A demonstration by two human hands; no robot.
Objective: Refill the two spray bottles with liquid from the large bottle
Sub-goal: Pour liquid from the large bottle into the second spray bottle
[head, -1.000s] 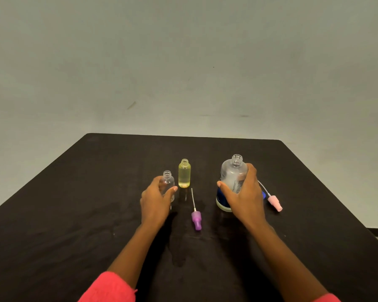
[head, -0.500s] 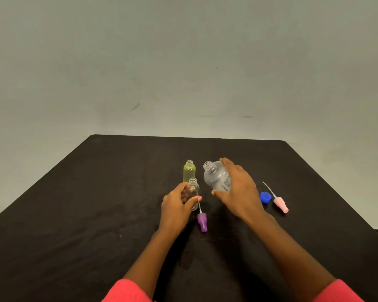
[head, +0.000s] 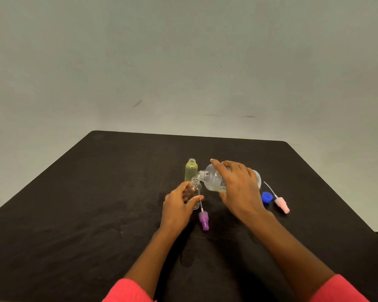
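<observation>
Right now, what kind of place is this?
Likely a staged recording spot, not a kitchen or lab: black table against a plain grey wall, holding task props: large bottle, small clear bottle, purple spray top.

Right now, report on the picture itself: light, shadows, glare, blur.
Head view: soft, even light, no hard glare; the dark table swallows shadows, showing only a faint sheen; its far edge runs tilted; the small bottle is faint against the left hand; the large bottle reads sharper.
</observation>
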